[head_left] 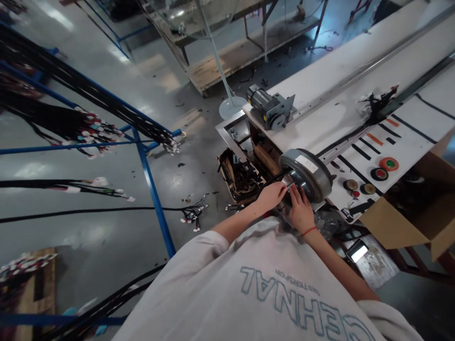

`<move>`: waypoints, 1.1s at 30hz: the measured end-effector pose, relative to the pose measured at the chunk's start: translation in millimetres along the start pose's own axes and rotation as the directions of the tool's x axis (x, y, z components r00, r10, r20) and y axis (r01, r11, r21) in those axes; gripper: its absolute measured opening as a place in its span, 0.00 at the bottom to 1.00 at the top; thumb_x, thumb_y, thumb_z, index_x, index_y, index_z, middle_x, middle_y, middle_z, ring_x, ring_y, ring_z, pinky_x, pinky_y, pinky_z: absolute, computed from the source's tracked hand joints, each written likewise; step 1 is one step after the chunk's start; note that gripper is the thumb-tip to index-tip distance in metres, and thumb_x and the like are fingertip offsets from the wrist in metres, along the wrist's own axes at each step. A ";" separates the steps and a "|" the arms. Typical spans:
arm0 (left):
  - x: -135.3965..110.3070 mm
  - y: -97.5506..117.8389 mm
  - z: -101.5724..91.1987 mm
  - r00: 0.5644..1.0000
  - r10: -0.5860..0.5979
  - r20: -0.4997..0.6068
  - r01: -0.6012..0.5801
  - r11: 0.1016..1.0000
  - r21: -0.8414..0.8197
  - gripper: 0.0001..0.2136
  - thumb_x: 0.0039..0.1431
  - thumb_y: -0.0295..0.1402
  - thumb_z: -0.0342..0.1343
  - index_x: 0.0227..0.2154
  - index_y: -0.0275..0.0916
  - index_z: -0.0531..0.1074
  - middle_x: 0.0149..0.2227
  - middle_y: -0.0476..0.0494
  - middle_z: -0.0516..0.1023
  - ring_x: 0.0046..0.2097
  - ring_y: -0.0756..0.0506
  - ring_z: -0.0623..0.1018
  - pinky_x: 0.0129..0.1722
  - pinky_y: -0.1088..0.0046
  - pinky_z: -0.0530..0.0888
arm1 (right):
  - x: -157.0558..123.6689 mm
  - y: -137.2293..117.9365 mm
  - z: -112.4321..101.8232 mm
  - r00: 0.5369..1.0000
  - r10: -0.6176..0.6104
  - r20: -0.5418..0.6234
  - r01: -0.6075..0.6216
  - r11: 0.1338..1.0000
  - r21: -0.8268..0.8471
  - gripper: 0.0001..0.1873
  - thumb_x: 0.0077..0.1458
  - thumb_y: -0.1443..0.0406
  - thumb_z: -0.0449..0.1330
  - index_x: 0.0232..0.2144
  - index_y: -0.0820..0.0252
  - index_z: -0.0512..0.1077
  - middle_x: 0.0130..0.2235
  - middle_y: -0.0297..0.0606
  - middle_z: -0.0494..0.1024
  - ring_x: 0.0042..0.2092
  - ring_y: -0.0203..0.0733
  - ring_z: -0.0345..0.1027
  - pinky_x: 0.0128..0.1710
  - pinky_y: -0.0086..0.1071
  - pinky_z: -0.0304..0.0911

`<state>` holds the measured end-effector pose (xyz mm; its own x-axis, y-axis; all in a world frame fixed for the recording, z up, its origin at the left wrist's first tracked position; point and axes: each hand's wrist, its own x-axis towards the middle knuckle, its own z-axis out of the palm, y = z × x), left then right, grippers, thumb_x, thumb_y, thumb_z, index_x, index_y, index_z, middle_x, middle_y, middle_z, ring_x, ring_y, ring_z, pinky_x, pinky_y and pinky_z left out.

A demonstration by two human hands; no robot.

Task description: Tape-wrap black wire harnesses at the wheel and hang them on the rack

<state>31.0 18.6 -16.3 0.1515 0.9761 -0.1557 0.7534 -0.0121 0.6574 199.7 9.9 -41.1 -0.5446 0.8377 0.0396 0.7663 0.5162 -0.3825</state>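
A round, dark taping-machine-like drum with a white label stands at the near end of the long white table. At its near face, my left hand is closed in a pinch beside a small greyish piece. What its fingertips hold is too small to make out. My right hand, with a red string at the wrist, lies against the drum's lower front with its fingers stretched out. A black wire harness runs along the table to the drum's far side, and dark cable shows on the near side, just above my left hand.
A motor sits on the table's left edge. Tape rolls and tape strips lie at right, by an open cardboard box. A scrap-filled bin stands below. Harnesses hang on a blue rack at left.
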 end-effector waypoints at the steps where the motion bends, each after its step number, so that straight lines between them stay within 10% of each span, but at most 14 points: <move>1: 3.8 3.2 -5.3 0.997 0.068 0.024 -0.070 0.988 0.135 0.12 0.69 0.29 0.45 0.42 0.33 0.74 0.42 0.37 0.79 0.45 0.44 0.78 0.46 0.69 0.73 | -2.4 1.2 0.5 1.000 0.006 -0.006 -0.006 1.000 0.021 0.41 0.47 0.73 0.54 0.66 0.65 0.56 0.68 0.44 0.56 0.70 0.58 0.41 0.65 0.52 0.52; 6: 41.2 20.4 -12.6 0.943 0.148 0.299 -0.283 0.828 0.485 0.17 0.69 0.37 0.47 0.37 0.29 0.76 0.36 0.30 0.80 0.41 0.38 0.81 0.37 0.68 0.74 | -25.5 10.1 -15.9 0.997 0.051 -0.058 -0.033 0.960 0.279 0.31 0.51 0.73 0.50 0.59 0.68 0.66 0.60 0.52 0.69 0.62 0.52 0.60 0.62 0.48 0.59; 11: 67.2 12.7 -27.6 0.832 0.257 0.492 -0.468 0.801 0.374 0.15 0.66 0.36 0.52 0.28 0.34 0.77 0.32 0.38 0.81 0.36 0.44 0.79 0.33 0.74 0.69 | -49.4 4.4 -40.9 0.983 0.144 -0.114 -0.049 0.804 0.593 0.19 0.55 0.69 0.50 0.47 0.59 0.72 0.49 0.46 0.76 0.52 0.47 0.71 0.55 0.43 0.66; 15: 70.1 -9.0 -47.5 0.753 0.391 0.530 -0.531 0.836 0.138 0.17 0.68 0.33 0.46 0.25 0.36 0.74 0.26 0.45 0.79 0.29 0.49 0.74 0.32 0.77 0.66 | -35.1 -8.5 -36.7 0.946 0.305 0.107 -0.240 0.441 0.865 0.12 0.55 0.63 0.53 0.41 0.58 0.71 0.39 0.41 0.79 0.41 0.45 0.76 0.43 0.39 0.72; 19: 62.6 -19.1 -55.0 0.736 0.447 0.509 -0.539 0.841 0.040 0.16 0.68 0.33 0.43 0.26 0.37 0.69 0.27 0.45 0.76 0.29 0.49 0.72 0.32 0.77 0.66 | 3.2 -19.6 -22.3 0.788 0.425 0.445 -0.471 -0.049 0.881 0.14 0.53 0.57 0.59 0.40 0.57 0.66 0.30 0.36 0.78 0.27 0.43 0.75 0.23 0.32 0.68; 22: 56.2 -11.8 -64.1 0.768 0.458 0.448 -0.540 0.839 0.067 0.15 0.67 0.35 0.42 0.25 0.39 0.65 0.26 0.47 0.72 0.28 0.49 0.69 0.32 0.75 0.66 | 32.6 -24.5 -16.6 0.713 0.492 0.500 -0.476 -0.183 0.860 0.17 0.51 0.55 0.64 0.37 0.56 0.63 0.28 0.34 0.77 0.24 0.41 0.74 0.18 0.29 0.65; 29: 55.3 -12.3 -124.1 0.937 0.281 -0.206 -0.296 0.954 -0.046 0.21 0.70 0.41 0.36 0.24 0.39 0.64 0.23 0.50 0.67 0.27 0.50 0.67 0.34 0.74 0.67 | 41.6 -18.9 -5.2 0.767 0.464 0.443 -0.407 -0.181 0.895 0.21 0.42 0.53 0.70 0.26 0.57 0.65 0.24 0.35 0.76 0.25 0.37 0.72 0.25 0.28 0.69; 33: 49.5 -39.7 -89.3 1.000 -0.013 -0.018 0.012 0.998 -0.070 0.15 0.67 0.37 0.42 0.30 0.38 0.69 0.31 0.46 0.75 0.36 0.48 0.73 0.40 0.73 0.70 | 34.8 -8.2 1.3 0.862 0.450 0.233 -0.331 0.150 0.932 0.22 0.47 0.45 0.63 0.27 0.57 0.67 0.26 0.37 0.76 0.29 0.42 0.73 0.29 0.35 0.72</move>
<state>-48.6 86.7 15.7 0.1305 0.9799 -0.1510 0.7087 0.0143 0.7053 174.0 34.6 -37.8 -0.2039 0.9129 -0.3535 -0.0221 -0.3653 -0.9306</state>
